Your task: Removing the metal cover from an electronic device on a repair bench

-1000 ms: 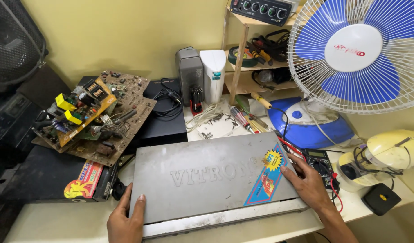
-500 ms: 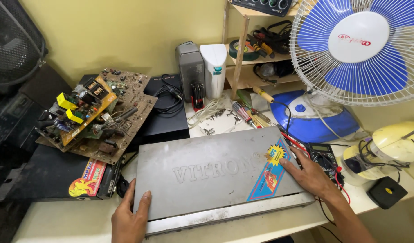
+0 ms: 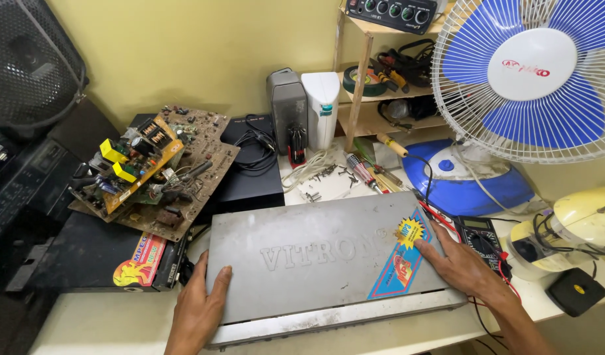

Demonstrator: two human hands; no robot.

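A flat grey metal device case (image 3: 315, 260) lies on the table in front of me, with a blue and yellow sticker near its right end. My left hand (image 3: 198, 307) rests flat on the case's near left corner, fingers spread over the lid. My right hand (image 3: 459, 265) presses on the case's right edge beside the sticker. Neither hand grips anything.
A stack of brown circuit boards (image 3: 151, 171) sits on black devices at left. Behind the case lie loose screws and screwdrivers (image 3: 362, 172). A blue and white fan (image 3: 526, 79) stands at right, above a multimeter (image 3: 481, 233) with red leads. A wooden shelf (image 3: 381, 66) holds tools.
The view has shifted slightly; the case and both hands keep nearly the same places, with my left hand a little further onto the lid.
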